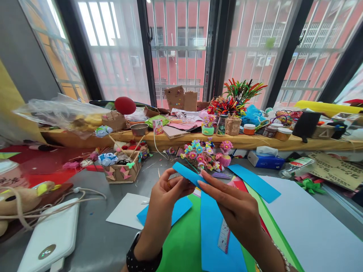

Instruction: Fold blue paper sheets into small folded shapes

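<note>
A narrow folded strip of blue paper is held up in both hands above the table. My left hand pinches its left part, the thumb and fingers closed on it. The fingers of my right hand press together on the strip's right end. Below lie a green sheet, a long blue paper piece and a small patterned ruler. Another blue piece rests under my left hand, partly hidden. To the right is a further blue strip.
A white power bank with cables lies at the left. A cardboard box with paper flowers, colourful small flowers and a tissue pack stand behind. White paper covers the right side. Crafts crowd the window ledge.
</note>
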Tool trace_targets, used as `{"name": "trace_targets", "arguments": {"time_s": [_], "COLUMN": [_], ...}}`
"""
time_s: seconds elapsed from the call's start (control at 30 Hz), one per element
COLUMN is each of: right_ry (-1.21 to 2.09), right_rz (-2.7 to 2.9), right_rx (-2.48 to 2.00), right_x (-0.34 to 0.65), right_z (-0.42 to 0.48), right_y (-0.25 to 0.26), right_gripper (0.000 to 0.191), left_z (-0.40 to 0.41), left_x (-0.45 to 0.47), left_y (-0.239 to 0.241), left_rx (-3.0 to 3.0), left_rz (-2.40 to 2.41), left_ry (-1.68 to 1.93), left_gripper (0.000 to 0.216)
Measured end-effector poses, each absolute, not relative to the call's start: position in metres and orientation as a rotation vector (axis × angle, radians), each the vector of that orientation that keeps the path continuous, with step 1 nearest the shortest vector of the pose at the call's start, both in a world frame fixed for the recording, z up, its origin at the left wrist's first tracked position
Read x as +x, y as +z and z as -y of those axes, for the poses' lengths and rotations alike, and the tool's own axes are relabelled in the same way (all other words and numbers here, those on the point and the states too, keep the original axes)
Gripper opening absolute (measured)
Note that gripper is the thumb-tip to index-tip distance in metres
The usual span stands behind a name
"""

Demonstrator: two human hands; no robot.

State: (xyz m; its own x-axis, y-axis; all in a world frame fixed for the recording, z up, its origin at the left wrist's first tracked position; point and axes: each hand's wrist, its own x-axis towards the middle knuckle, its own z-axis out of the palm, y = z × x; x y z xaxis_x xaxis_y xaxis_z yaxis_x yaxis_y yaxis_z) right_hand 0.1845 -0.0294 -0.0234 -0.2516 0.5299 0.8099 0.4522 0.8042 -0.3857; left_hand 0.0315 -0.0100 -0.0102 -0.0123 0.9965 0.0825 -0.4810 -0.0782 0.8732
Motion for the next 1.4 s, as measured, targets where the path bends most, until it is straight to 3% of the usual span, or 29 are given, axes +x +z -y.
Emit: {"name": "trace_targets", "arguments": {"time_s": [0.37,0.53,0.63,0.87,1.0,1.17,1.4], "right_ry": [-0.118,-0.178,-0.192,-0.266,0.004,0.450,0.795], "right_rz": [1.980,2.066,2.125,2.093,1.949,1.592,1.354], "right_rx": [-0.838,-0.817,-0.799,-0.721,-0.751,-0.911,-0.941], "right_x": [0.184,0.185,0.186,0.181,0.180,0.183,0.182], "right_z": [0.027,0.026,0.025,0.022,0.026,0.033,0.048], "right_y": [-0.033,-0.042,-0.043,-0.030,-0.023,-0.014,0.000], "right_gripper": [0.055,0.060,0.060,0.041,0.051,0.018,0.004], "left_z": [0.014,0.014,0.014,0.013,0.016,0.030,0.047], "left_x": [0.034,0.035,0.035,0.031,0.031,0.039,0.043], "left_y": [-0.011,-0.010,-0.009,-0.005,-0.003,-0.003,0.002], "left_rx": [0.893,0.801,0.845,0.931,1.073,1.356,1.586], "left_rz": [-0.795,-0.716,-0.759,-0.876,-0.968,-0.969,-0.990], "left_ry": [1.532,1.553,1.576,1.611,1.585,1.366,1.302], "left_gripper": [0.015,0.027,0.018,0.008,0.007,0.009,0.015]}}
